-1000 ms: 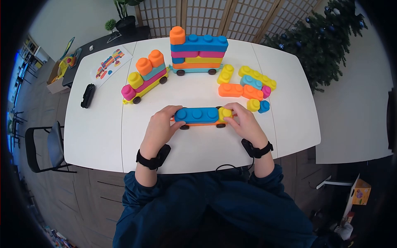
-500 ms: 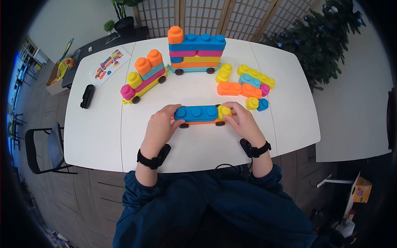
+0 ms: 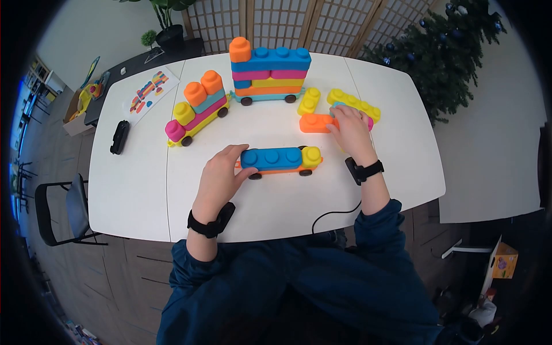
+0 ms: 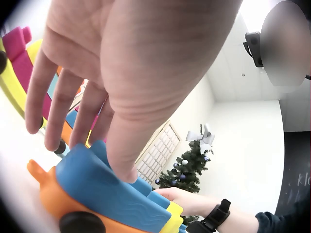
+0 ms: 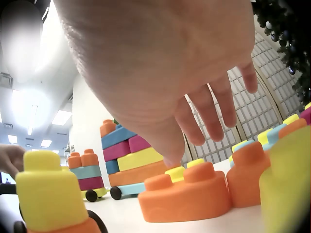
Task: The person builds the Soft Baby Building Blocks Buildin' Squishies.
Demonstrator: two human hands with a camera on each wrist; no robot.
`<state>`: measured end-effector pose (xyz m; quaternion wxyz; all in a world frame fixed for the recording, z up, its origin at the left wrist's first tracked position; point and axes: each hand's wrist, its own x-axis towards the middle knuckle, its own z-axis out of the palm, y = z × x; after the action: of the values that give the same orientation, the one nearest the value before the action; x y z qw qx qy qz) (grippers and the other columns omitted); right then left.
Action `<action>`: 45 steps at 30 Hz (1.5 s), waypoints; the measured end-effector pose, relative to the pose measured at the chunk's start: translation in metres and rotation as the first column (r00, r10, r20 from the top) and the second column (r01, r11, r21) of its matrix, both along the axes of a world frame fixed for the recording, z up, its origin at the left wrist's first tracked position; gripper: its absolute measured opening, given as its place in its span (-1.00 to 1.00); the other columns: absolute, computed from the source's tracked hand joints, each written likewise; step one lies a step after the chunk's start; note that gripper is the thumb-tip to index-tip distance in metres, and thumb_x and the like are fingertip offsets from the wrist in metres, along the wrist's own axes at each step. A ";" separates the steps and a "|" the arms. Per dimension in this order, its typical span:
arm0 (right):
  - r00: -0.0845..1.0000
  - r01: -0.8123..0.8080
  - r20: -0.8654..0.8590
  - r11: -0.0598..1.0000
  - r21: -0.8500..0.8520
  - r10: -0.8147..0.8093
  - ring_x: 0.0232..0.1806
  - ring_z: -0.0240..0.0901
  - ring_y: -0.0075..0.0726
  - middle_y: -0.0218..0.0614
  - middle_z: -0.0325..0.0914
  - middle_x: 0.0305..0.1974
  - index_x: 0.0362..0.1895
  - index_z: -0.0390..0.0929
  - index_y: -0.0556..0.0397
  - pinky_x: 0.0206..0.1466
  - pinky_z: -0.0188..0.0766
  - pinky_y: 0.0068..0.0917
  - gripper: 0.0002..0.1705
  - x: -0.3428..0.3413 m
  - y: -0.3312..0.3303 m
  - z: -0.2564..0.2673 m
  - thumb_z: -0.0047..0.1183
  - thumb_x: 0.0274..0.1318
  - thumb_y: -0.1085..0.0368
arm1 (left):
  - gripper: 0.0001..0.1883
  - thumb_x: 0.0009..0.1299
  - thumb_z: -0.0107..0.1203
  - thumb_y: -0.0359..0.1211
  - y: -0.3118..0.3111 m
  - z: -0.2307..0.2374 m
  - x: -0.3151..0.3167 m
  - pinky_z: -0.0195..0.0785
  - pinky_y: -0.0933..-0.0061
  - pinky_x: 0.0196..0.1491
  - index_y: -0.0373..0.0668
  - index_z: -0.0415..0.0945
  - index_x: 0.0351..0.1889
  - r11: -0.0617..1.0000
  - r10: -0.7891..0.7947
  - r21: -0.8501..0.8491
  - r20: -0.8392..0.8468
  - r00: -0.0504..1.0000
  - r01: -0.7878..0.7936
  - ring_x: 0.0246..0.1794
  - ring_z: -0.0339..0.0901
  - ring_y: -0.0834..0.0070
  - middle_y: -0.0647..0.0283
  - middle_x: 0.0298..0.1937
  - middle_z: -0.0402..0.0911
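Office-like or classroom-like room
Ceiling light panels, right wrist view's left; folding chair, head view's left.

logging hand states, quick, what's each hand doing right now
Left hand: closed, holding the long blue block.
Right hand: open over the loose blocks, holding nothing that shows.

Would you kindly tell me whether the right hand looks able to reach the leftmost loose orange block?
Probably yes: the right hand hangs close by, seemingly empty, and nothing is stacked on that orange block.
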<state>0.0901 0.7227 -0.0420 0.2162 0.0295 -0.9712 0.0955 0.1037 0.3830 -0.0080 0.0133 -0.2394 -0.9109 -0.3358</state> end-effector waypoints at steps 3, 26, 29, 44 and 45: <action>0.996 0.025 0.083 0.995 0.096 -0.033 0.26 0.42 -0.21 -0.31 0.61 0.08 0.03 0.64 -0.01 0.39 0.15 0.07 -0.63 -0.009 -0.001 -0.003 0.31 0.12 0.23 | -0.51 0.22 0.43 -0.39 -0.003 0.002 0.000 0.54 0.24 0.05 -0.23 0.60 0.13 0.999 0.011 0.033 0.006 1.000 -0.011 -0.05 0.67 0.06 0.04 0.00 0.70; 0.873 -0.425 0.003 0.765 -0.484 0.487 -0.14 0.64 -0.19 -0.28 0.64 -0.08 -0.05 0.57 0.08 -0.05 0.56 -0.42 -0.64 0.032 -0.111 0.037 0.36 0.14 0.22 | -0.36 0.31 0.41 -0.32 -0.017 0.007 0.002 0.58 0.34 -0.01 -0.13 0.47 0.36 0.972 -0.036 0.233 0.093 0.995 0.014 -0.03 0.67 0.32 0.13 0.15 0.67; 0.877 -0.429 -0.039 0.746 -0.510 0.478 -0.23 0.61 -0.11 -0.31 0.62 -0.19 -0.11 0.55 0.02 -0.16 0.53 -0.29 -0.69 0.032 -0.114 0.029 0.32 0.16 0.17 | -0.48 0.36 0.36 -0.38 -0.016 0.002 0.001 0.59 0.34 -0.03 -0.16 0.54 0.30 0.972 -0.049 0.233 0.083 0.995 0.028 -0.04 0.69 0.30 0.11 0.12 0.67; 0.824 -0.566 -0.224 0.737 -0.369 0.520 -0.14 0.62 -0.08 -0.24 0.66 -0.12 -0.02 0.61 0.04 -0.10 0.54 -0.28 -0.62 0.023 -0.092 0.022 0.35 0.14 0.14 | -0.50 0.34 0.37 -0.33 -0.008 0.008 0.002 0.50 0.22 0.11 -0.19 0.55 0.24 0.989 -0.032 0.140 -0.127 0.991 0.050 0.06 0.62 0.08 0.03 0.11 0.67; 0.891 -0.450 -0.170 0.769 -0.453 0.421 -0.10 0.62 -0.07 -0.21 0.67 -0.10 -0.01 0.62 0.06 -0.06 0.54 -0.27 -0.61 0.023 -0.080 0.028 0.34 0.15 0.15 | -0.51 0.33 0.37 -0.33 -0.008 0.008 0.002 0.49 0.22 0.13 -0.20 0.55 0.22 0.989 -0.047 0.135 -0.140 0.989 0.066 0.06 0.62 0.05 0.03 0.10 0.67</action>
<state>0.1135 0.6430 -0.0143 0.2170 0.2019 -0.8761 0.3802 0.1052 0.3753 0.0002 0.0829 -0.2861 -0.8750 -0.3817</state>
